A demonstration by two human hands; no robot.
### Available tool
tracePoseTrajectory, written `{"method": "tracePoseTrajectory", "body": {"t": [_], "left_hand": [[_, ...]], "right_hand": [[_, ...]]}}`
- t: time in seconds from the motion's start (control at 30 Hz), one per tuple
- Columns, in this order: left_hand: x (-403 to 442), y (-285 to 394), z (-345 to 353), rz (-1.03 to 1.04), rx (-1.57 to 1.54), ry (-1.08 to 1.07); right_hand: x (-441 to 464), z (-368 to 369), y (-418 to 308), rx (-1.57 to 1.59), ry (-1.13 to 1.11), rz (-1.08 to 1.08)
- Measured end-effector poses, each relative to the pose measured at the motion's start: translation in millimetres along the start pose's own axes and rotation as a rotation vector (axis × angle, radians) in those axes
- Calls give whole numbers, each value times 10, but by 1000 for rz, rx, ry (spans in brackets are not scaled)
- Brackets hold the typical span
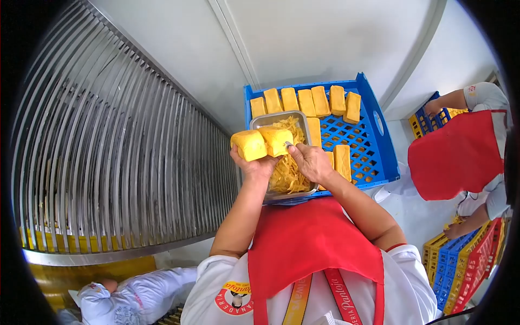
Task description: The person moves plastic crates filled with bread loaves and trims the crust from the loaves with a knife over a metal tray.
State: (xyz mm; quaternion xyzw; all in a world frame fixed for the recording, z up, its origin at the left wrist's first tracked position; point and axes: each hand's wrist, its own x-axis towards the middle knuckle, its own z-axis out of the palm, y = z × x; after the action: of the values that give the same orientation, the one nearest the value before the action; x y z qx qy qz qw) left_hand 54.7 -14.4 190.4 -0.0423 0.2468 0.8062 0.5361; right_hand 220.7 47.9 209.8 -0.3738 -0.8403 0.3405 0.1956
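Two yellow brick-shaped loaves (248,145) sit side by side in my left hand (255,167), whose fingers wrap them from below. My right hand (311,161) is closed at the right-hand loaf (275,141), pinching a small metal piece (288,144) against its side; most of that piece is hidden by the fingers. Beneath both hands is a metal tray (311,187) holding thin yellow shavings (287,176). The tray rests on a blue plastic crate (387,154), where more yellow loaves (319,101) stand along the far side and others lie near the tray.
A curved rack of metal slats (119,141) rises at my left. To the right, a person in a red apron (455,154) reaches toward crates, with stacked coloured crates (460,265) lower down. Another person in white (135,298) is at lower left. A white wall (325,38) stands ahead.
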Motion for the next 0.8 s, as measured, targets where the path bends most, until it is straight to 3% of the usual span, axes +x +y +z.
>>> {"method": "tracePoseTrajectory", "body": {"t": [0.13, 0.2, 0.23, 0.3, 0.5, 0.6, 0.7, 0.8], "left_hand": [[-1, -14, -13, -69, -14, -31], [26, -44, -48, -20, 16, -41], [40, -38, -40, -24, 17, -41], [91, 35, -17, 119, 36, 37], [50, 183, -45, 72, 3, 80], [114, 132, -203, 59, -3, -29], [76, -7, -65, 0, 26, -157], [60, -289, 84, 50, 357, -93]], "right_hand": [[-5, 3, 25, -4, 15, -14], [-10, -34, -48, 153, -18, 213], [-21, -52, -51, 154, -15, 216], [-35, -72, -54, 29, 33, 127], [-130, -60, 50, -101, 74, 45], [-154, -60, 64, -6, -7, 85], [-216, -231, 135, 87, 53, 89], [-323, -554, 241, 203, 150, 119]]}}
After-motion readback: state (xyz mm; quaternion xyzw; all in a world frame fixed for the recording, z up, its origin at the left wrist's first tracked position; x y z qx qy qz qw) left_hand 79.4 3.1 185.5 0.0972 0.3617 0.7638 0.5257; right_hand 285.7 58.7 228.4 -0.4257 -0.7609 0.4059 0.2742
